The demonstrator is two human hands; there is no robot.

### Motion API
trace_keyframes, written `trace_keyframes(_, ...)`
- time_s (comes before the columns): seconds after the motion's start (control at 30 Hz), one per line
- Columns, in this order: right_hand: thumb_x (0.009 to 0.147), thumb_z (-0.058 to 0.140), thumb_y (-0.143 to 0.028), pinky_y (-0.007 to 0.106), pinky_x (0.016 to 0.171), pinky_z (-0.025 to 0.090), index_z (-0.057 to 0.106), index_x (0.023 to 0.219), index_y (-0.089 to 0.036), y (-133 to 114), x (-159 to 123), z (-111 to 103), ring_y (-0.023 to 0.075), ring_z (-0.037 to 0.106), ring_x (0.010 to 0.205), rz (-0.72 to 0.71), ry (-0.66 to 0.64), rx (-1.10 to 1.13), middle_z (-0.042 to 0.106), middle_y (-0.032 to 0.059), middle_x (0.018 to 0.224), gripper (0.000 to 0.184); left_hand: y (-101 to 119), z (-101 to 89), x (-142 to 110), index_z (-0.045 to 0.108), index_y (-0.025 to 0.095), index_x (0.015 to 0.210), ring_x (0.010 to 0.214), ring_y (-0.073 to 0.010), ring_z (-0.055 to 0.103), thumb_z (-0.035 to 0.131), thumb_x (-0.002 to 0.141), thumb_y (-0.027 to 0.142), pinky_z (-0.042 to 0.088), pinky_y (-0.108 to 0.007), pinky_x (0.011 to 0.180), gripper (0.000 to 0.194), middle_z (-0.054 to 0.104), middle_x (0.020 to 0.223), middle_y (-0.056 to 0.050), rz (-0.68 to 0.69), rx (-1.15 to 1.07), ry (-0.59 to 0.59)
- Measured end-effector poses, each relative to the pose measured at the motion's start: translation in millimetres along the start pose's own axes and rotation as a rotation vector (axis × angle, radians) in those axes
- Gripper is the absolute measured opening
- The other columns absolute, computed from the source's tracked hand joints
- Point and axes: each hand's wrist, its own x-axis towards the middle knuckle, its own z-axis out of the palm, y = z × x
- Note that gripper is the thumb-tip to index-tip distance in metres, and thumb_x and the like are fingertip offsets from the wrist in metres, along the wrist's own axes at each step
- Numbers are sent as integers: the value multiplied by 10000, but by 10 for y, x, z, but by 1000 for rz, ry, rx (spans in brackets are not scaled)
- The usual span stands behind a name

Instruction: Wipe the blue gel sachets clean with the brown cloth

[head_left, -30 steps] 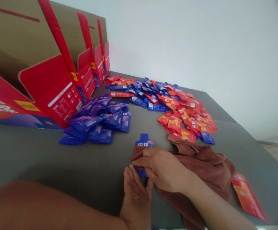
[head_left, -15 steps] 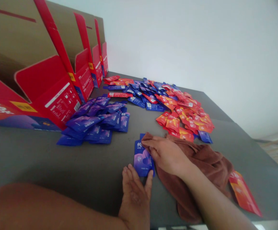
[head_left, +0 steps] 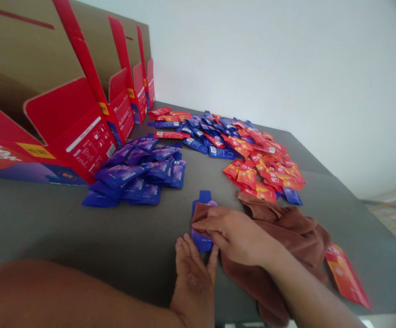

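Blue sachet (head_left: pixel 200 240), label hidden, under brown towel (head_left: pixel 286 232); fingers of right hand (head_left: pixel 237 237) pinch it, fingers of left hand (head_left: pixel 193 282) spread beside.

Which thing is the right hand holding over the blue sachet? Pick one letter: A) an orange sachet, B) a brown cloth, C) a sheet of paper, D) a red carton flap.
B: the right hand holds a fold of the brown cloth over the blue sachet, covering its middle.
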Motion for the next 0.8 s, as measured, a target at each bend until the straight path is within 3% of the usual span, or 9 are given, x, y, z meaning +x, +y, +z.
trace_keyframes(0.1,849,428,-145,276,845,369,588,1111,-214,-38,52,65,165,517,961,27,40,-34,603,53,982,315,-7,-25,24,455,330,1194,985,-303,589,544,737,260,450,-478,876,471,649,1075,-174,0,32,-3)
trace_keyframes(0.3,890,364,-185,269,836,374,560,1162,-244,83,92,54,159,527,952,187,138,-111,596,51,1012,340,-25,-24,8,379,285,1262,940,-319,612,546,668,116,445,-524,858,640,658,1034,-210,58,194,99)
trace_keyframes(0.57,836,399,-169,277,831,372,639,1023,-218,160,4,-77,172,566,921,314,99,-196,645,42,978,308,-2,38,-17,330,265,1296,961,-316,606,485,705,90,420,-548,879,636,650,1057,-213,58,186,95)
trace_keyframes(0.67,816,404,-142,260,789,383,660,943,-210,90,-22,-95,153,574,866,260,65,-127,652,32,937,294,-14,-15,-10,333,287,1293,975,-293,603,473,710,67,426,-528,886,638,652,1072,-184,51,171,67)
trace_keyframes(0.8,803,426,-106,255,793,383,651,948,-204,-13,-19,-58,144,556,881,59,13,11,643,22,942,284,-20,-61,0,361,297,1271,988,-307,594,488,710,70,425,-527,889,619,643,1079,-200,53,136,16)
